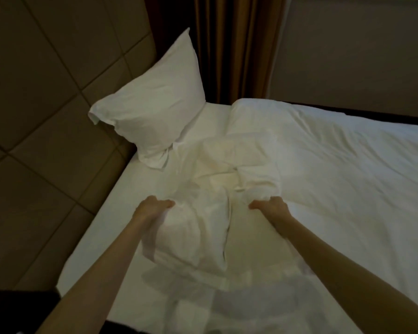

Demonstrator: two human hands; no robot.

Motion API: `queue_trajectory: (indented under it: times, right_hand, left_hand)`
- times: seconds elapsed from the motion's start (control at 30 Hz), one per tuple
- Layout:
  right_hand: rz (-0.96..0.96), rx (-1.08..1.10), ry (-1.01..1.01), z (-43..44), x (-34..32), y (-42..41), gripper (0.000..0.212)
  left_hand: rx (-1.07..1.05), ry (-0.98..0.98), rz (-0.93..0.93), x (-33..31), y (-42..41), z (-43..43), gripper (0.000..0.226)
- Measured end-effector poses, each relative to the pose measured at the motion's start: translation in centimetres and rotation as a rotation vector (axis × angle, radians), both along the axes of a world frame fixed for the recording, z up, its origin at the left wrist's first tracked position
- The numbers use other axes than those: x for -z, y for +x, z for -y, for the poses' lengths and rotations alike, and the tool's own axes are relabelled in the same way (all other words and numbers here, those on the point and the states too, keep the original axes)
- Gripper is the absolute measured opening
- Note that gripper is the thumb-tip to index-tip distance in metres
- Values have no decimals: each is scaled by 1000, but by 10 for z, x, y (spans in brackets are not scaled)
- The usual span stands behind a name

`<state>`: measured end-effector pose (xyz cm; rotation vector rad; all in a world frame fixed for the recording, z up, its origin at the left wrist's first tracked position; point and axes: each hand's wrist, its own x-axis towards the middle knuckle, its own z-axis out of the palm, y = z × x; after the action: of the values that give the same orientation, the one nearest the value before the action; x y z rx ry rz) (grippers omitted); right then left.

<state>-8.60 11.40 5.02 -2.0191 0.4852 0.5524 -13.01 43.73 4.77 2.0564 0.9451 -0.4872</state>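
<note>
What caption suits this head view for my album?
Left hand and right hand grip a pillowcase on the bed; a pillow leans on the headboard.

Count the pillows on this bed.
2. The propped pillow stands against the headboard. The near pillow lies crumpled in front, gripped by the left hand and right hand. The duvet may hide others.

Fingers of the left hand (152,209) and right hand (274,209) are hidden under the white cloth (193,237), whose near edge is blurred; the bed (135,189) is cut off at right.
</note>
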Motion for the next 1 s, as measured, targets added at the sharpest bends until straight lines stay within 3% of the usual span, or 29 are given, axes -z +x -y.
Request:
queue_trajectory:
  times: [0.1,0.23,0.4,0.57,0.73,0.9,1.0]
  right_hand:
    - [-49,-25,-80,5,21,-7,77]
    - [-97,-35,-155,14,34,-9,52]
    - [-63,115,-217,27,46,11,56]
    - [-24,132,-225,32,55,37,69]
    - [-83,118,-160,29,66,45,80]
    - [-142,58,-68,16,81,27,91]
    - [-109,68,-4,0,84,30,95]
  left_hand:
    - [44,-12,-132,36,-22,-6,77]
    - [104,-23,-253,63,-40,-10,67]
    - [71,-3,-94,70,-11,-9,64]
    - [19,0,27,89,23,-6,60]
    - [-100,-60,-73,120,20,-4,73]
    - [-269,-285,-146,148,9,6,93]
    - [-210,-135,-155,148,21,20,104]
